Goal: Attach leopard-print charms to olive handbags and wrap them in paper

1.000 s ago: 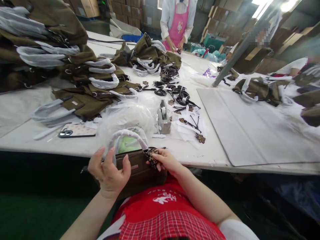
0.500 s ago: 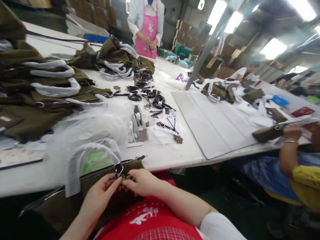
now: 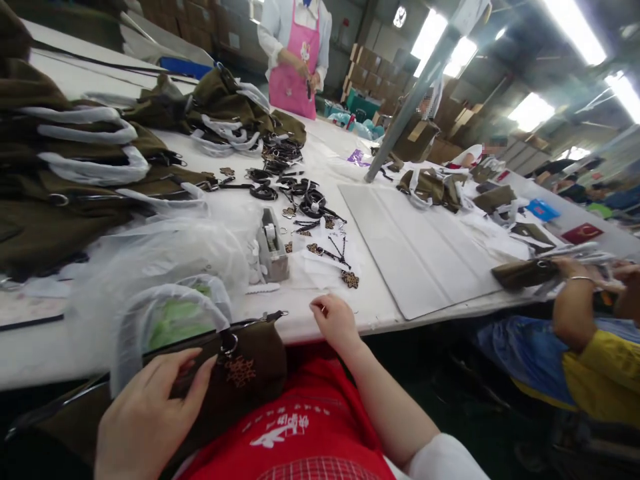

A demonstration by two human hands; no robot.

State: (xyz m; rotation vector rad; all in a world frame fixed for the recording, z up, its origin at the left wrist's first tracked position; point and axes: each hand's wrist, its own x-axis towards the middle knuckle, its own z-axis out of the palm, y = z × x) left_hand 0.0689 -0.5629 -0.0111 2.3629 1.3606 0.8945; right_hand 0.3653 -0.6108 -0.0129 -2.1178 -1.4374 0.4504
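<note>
Head view: see white lettering (image 3: 300, 422) on the red apron (image 3: 325, 400), too blurred to read. Find one bag (image 3: 267, 350) beneath the left hand (image 3: 150, 403), with thumb and fingers apart over it. Count on it two wrapped handles (image 3: 175, 293), one ring (image 3: 235, 345) and, below that, just beside the left thumb, one flower charm (image 3: 241, 371). See the right hand (image 3: 336, 323), fingertips drawn together, over the table (image 3: 373, 317) edge, well apart from the charm.
</note>
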